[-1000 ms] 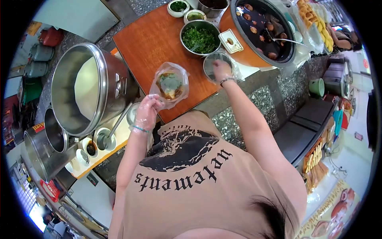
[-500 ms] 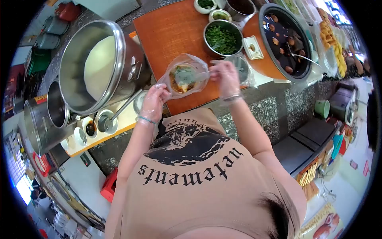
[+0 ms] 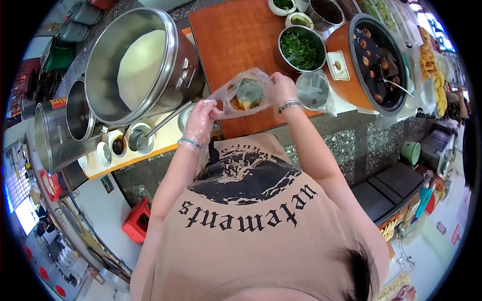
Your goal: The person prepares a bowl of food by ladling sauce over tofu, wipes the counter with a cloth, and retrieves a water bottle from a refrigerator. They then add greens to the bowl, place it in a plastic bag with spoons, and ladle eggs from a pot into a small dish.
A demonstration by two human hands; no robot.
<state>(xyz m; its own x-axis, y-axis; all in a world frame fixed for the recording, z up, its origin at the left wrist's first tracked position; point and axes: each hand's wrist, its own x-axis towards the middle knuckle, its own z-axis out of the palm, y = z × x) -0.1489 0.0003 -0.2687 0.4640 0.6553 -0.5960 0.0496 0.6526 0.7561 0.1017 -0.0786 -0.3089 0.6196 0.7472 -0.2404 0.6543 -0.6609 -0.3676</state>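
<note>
A clear plastic bag [image 3: 266,104] is stretched between my two hands over the orange-brown tabletop. Inside it sits a round container of food [image 3: 246,94], with reddish-brown sauce and green bits visible through the plastic. My left hand [image 3: 203,118], in a thin clear glove, pinches the bag's left edge. On the other side, the fingers of my right hand [image 3: 284,89], also gloved, are closed on the bag's right edge. Just right of that hand stands a clear plastic tub [image 3: 312,90] with pale utensils in it.
A large steel pot [image 3: 173,60] with pale contents stands left, beside a ladle [image 3: 165,122] resting in a white bowl. Chopped greens fill a steel bowl [image 3: 302,47] at the back. An orange pot [image 3: 346,83] of dark liquid and eggs stands right.
My right hand has let go of the clear spoon it held over the food and taken the bag's edge. The bag is now pulled wider. The whole view has shifted slightly.
</note>
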